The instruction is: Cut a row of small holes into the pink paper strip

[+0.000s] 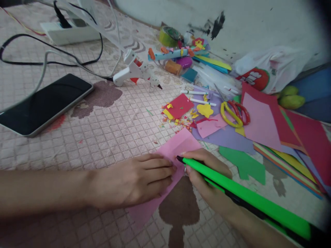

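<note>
A strip of pink paper (184, 143) lies aslant on the patterned tablecloth in front of me. My left hand (134, 181) rests flat across it, palm down, fingers stretched out and pressing it to the table. In my right hand (201, 186) is a green pen (222, 172) with black parts, gripped between thumb and fingers. Its dark tip points at the paper, close to my left fingertips; whether it touches I cannot tell. The pen's long body reaches toward the lower right corner and hides part of my right hand and forearm.
Yellow- and red-handled scissors (234, 115), paper scraps (181, 106) and coloured sheets (261, 120) spread to the right. A white glue gun (137, 70) stands further back. A phone (46, 103) and a power strip (69, 34) with cables are left. A plastic bag (274, 69) lies by the wall.
</note>
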`<state>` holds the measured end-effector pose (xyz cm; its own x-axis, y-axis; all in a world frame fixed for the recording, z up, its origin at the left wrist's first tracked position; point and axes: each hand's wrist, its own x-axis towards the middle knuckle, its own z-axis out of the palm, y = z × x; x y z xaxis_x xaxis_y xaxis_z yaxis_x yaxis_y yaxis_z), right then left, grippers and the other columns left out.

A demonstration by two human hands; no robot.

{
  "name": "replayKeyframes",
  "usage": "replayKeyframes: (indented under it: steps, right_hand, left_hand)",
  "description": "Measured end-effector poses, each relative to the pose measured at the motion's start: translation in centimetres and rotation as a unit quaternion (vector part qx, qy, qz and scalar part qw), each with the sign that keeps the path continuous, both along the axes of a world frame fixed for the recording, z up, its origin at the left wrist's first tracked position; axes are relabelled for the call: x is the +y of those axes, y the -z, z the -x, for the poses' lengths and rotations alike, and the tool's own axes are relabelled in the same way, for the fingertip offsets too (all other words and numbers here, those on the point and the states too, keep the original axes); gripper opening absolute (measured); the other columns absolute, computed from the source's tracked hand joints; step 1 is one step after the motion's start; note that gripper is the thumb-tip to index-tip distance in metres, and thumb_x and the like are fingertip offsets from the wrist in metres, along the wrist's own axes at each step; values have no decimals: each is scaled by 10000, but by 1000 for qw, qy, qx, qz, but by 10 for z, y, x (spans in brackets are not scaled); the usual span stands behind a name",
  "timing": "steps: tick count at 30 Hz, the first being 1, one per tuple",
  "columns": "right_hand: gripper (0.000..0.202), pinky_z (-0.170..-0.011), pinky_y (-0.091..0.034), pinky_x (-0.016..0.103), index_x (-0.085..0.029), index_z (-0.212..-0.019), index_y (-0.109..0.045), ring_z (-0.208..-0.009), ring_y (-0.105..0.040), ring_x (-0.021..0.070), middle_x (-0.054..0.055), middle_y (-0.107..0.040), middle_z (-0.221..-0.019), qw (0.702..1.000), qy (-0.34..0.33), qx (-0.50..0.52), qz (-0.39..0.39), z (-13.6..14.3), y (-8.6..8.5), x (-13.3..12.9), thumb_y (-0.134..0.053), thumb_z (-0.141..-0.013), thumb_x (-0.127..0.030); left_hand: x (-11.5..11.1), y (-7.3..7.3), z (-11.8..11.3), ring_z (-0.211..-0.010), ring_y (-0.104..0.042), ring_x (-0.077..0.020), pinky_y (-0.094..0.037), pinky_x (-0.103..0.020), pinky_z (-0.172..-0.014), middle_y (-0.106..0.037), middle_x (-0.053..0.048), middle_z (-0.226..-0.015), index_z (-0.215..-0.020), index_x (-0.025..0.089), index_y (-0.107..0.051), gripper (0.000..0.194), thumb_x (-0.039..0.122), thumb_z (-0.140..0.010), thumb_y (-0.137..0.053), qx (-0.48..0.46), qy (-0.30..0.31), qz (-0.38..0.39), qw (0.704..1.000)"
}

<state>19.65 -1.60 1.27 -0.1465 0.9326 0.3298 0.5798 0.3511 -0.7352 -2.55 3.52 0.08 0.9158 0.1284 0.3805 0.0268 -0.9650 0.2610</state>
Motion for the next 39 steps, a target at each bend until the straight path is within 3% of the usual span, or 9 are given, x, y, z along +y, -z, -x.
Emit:
replayKeyframes:
  steps: [39]
  right_hand:
    - [183,-716,-529,222,-197,-963,-658,-807,-658,113,5,-700,-884,1000,14,-5,20,-3,-1,0,-568,-835,-103]
  left_hand:
    - [0,0,0,-1245,-547,-209,-411,-364,-1120,-611,-112,-1301,-1065,104,-664,312,185,-1025,-365,0,4,6,1000]
